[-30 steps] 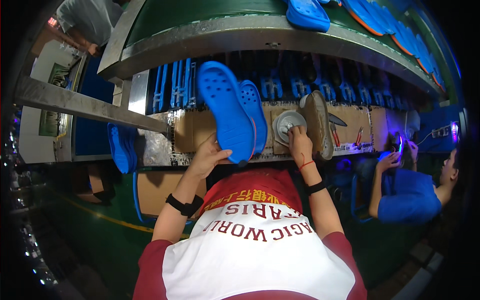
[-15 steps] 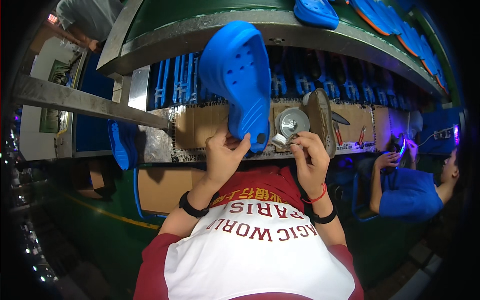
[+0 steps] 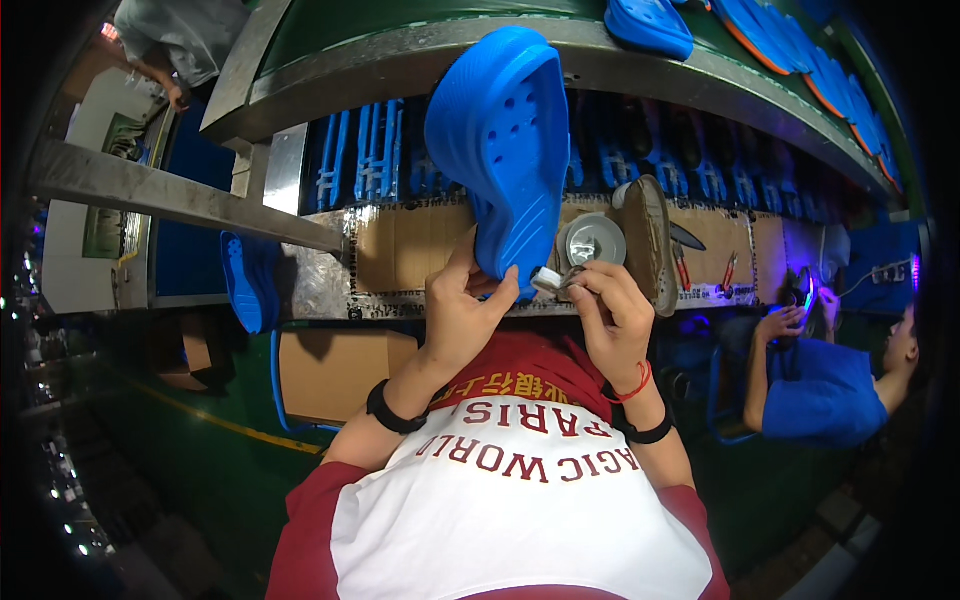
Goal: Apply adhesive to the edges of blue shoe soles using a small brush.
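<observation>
A blue clog (image 3: 515,150) stands tilted up before me, its holed toe end on top and its heel end down. My left hand (image 3: 465,310) pinches it near the heel. In my right hand (image 3: 615,310), thumb and fingers close on a small brush-like tool with a white head (image 3: 547,281). That head is right beside the clog's heel, and I cannot make out whether it touches. Just beyond the right hand is a round pale dish (image 3: 595,243) with something shiny inside.
Right of the dish lies a worn tan shoe-shaped piece (image 3: 648,245), then red-handled pliers (image 3: 729,271) on cardboard. A metal-edged green belt (image 3: 400,58) carries more blue clogs (image 3: 650,28). A metal bar (image 3: 180,203) crosses at left. A co-worker in blue (image 3: 825,385) sits at right.
The white-headed tool has moved left, up to the clog's heel. The clog has shifted slightly right and up in view, and the dark oval spot on its heel is now hidden.
</observation>
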`<state>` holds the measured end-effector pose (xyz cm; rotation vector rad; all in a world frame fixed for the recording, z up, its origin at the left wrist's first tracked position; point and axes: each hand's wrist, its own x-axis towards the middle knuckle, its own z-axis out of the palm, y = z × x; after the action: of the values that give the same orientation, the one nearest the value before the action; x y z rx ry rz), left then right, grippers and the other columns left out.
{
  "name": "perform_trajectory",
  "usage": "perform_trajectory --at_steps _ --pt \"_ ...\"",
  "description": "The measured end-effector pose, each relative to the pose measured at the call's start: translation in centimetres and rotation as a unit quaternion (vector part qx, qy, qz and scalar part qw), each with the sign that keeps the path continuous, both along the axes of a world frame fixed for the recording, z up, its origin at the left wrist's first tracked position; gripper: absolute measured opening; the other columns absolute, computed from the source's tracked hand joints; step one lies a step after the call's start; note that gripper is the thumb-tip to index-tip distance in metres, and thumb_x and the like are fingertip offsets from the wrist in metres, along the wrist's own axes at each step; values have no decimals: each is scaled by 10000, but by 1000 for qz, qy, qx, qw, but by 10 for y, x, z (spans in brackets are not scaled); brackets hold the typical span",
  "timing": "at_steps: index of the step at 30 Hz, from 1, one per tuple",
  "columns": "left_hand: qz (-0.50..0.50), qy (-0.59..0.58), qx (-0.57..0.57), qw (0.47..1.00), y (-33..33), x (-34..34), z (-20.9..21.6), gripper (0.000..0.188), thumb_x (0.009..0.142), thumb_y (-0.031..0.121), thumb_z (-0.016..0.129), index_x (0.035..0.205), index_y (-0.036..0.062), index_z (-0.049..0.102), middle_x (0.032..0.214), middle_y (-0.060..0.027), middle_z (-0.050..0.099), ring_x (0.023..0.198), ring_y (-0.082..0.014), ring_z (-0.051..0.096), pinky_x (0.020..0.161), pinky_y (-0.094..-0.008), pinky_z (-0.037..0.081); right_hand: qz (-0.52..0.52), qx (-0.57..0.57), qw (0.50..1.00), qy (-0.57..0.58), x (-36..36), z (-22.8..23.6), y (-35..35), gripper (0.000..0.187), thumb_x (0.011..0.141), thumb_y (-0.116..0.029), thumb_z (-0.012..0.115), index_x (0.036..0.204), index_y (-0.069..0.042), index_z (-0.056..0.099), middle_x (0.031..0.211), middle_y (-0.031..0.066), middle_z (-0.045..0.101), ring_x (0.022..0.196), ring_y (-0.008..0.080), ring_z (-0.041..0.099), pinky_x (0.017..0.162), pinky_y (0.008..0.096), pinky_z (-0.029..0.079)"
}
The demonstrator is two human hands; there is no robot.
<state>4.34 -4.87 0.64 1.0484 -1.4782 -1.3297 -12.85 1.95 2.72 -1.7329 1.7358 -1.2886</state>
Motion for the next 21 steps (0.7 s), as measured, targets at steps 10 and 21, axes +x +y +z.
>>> perform_trajectory --at_steps 10,21 --pt "-10 5 18 1000 0 1 1 496 809 -30 639 1272 -59 462 936 -167 674 853 -203 684 756 -304 567 -56 -32 997 34 -2 -7 -6 96 803 20 647 898 20 634 880 141 635 683 252 635 592 300 506" --pt "-13 12 20 1000 -2 -1 -1 489 811 -31 635 1266 -63 462 929 -164 676 847 -203 686 751 -299 564 -59 -38 997 41 -4 -3 -6 87 802 30 642 887 20 629 872 138 630 670 235 631 590 296 499"
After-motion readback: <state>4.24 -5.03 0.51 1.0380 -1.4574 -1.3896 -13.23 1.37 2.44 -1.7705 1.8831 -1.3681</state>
